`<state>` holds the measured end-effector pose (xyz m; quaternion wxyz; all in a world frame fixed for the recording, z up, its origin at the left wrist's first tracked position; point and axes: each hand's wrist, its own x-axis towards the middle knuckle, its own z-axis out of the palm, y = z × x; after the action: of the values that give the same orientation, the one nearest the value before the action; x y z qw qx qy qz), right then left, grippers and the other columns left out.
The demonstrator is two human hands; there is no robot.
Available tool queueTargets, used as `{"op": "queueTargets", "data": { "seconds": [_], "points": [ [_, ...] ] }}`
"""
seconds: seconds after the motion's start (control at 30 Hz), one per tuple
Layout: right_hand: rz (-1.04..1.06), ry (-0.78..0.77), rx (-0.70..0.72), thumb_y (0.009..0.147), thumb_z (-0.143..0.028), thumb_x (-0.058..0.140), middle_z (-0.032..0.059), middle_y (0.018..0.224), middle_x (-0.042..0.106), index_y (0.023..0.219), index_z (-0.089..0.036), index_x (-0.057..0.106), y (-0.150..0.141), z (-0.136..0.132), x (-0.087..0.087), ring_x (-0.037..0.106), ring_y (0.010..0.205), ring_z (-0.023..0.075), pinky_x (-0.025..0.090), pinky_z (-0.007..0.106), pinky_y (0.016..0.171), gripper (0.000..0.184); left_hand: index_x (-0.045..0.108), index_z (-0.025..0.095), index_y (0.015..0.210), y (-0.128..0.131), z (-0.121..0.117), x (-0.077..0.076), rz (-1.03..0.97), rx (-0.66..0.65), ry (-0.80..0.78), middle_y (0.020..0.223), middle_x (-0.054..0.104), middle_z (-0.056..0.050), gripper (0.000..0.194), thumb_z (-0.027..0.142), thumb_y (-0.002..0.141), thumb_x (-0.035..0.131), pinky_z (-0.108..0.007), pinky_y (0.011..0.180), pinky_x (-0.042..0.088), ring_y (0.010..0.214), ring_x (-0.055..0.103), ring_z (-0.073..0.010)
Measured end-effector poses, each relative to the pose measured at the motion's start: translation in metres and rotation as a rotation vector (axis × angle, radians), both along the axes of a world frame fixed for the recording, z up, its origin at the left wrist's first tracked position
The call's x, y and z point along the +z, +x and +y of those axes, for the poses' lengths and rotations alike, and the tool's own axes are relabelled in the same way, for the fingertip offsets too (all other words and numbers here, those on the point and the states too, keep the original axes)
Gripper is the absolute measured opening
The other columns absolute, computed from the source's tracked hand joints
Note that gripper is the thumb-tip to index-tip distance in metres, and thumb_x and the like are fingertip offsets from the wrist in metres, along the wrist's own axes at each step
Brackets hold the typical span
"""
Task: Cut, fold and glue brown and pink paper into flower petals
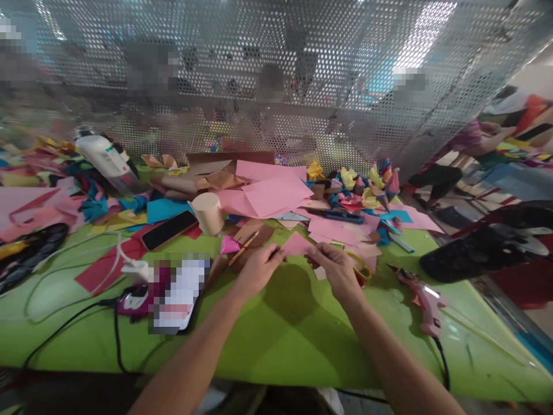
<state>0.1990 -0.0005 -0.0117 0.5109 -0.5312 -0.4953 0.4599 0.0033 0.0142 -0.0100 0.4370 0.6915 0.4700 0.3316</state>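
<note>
Between both hands a small piece of pink paper [296, 244] is held up above the green table [294, 340]. My left hand [262, 266] pinches its left corner, fingers closed. At the opposite corner my right hand [334, 266] grips it between thumb and fingers. Yellow-handled scissors [362, 266] lie just beyond my right wrist, partly hidden by it. Near my left hand are a pencil [244, 248] and a bright pink crumpled piece [230, 245]. Larger pink sheets [276, 193] are piled behind the hands.
A pink glue gun [425, 302] with a cord lies at the right, near a black cylinder [481, 251]. Leftward are a lit phone [184, 297], a dark phone [169, 229], a cup [208, 213], a power strip [140, 300] and a bottle [108, 161]. A perforated metal panel [242, 63] stands behind.
</note>
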Motion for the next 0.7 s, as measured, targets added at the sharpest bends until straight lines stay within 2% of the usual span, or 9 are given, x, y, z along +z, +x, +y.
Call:
{"op": "queueTargets", "data": {
  "seconds": [0.13, 0.3, 0.5, 0.67, 0.7],
  "points": [
    [0.033, 0.001, -0.034, 0.064, -0.066, 0.079, 0.0027, 0.059, 0.065, 0.063, -0.02, 0.069, 0.0004, 0.0, 0.0017, 0.054, 0.057, 0.0146, 0.044, 0.027, 0.053, 0.047, 0.058, 0.019, 0.079, -0.0023, 0.0012, 0.0037, -0.092, 0.0, -0.091, 0.06, 0.049, 0.003, 0.036, 0.051, 0.094, 0.048, -0.026, 0.057, 0.034, 0.059, 0.047, -0.0137],
    [0.056, 0.005, -0.056, 0.065, -0.064, 0.079, 0.0022, 0.056, 0.064, 0.062, -0.02, 0.069, 0.0014, -0.0001, -0.0004, 0.053, 0.054, 0.0138, 0.043, 0.026, 0.051, 0.045, 0.062, 0.017, 0.081, -0.0015, 0.0003, 0.0055, -0.23, -0.017, -0.232, 0.065, 0.063, -0.002, 0.044, 0.059, 0.087, 0.055, -0.025, 0.054, 0.036, 0.056, 0.049, -0.013],
    [0.06, 0.012, -0.116, 0.067, -0.061, 0.08, 0.0026, 0.058, 0.065, 0.062, -0.019, 0.069, 0.0072, 0.0042, -0.002, 0.053, 0.055, 0.0133, 0.042, 0.026, 0.051, 0.044, 0.058, 0.018, 0.076, -0.0028, 0.0055, 0.0031, -0.298, 0.058, -0.194, 0.066, 0.064, -0.002, 0.046, 0.063, 0.086, 0.055, -0.024, 0.054, 0.039, 0.057, 0.051, -0.0128],
    [0.053, -0.027, -0.096, 0.064, -0.06, 0.082, 0.0022, 0.057, 0.065, 0.063, -0.019, 0.071, 0.0083, -0.0009, -0.0004, 0.053, 0.053, 0.0125, 0.039, 0.025, 0.048, 0.042, 0.06, 0.018, 0.077, -0.0003, -0.0003, -0.0002, -0.225, 0.062, -0.137, 0.071, 0.065, -0.001, 0.034, 0.049, 0.09, 0.055, -0.024, 0.058, 0.039, 0.062, 0.053, -0.0132],
    [0.04, -0.045, -0.136, 0.06, -0.059, 0.085, 0.0021, 0.056, 0.065, 0.062, -0.019, 0.071, 0.009, -0.0023, -0.001, 0.052, 0.051, 0.0122, 0.037, 0.024, 0.046, 0.042, 0.06, 0.018, 0.076, 0.0007, -0.0027, -0.0005, -0.219, 0.042, -0.124, 0.072, 0.065, -0.001, 0.031, 0.045, 0.091, 0.055, -0.024, 0.061, 0.04, 0.065, 0.054, -0.0134]
  ]
}}
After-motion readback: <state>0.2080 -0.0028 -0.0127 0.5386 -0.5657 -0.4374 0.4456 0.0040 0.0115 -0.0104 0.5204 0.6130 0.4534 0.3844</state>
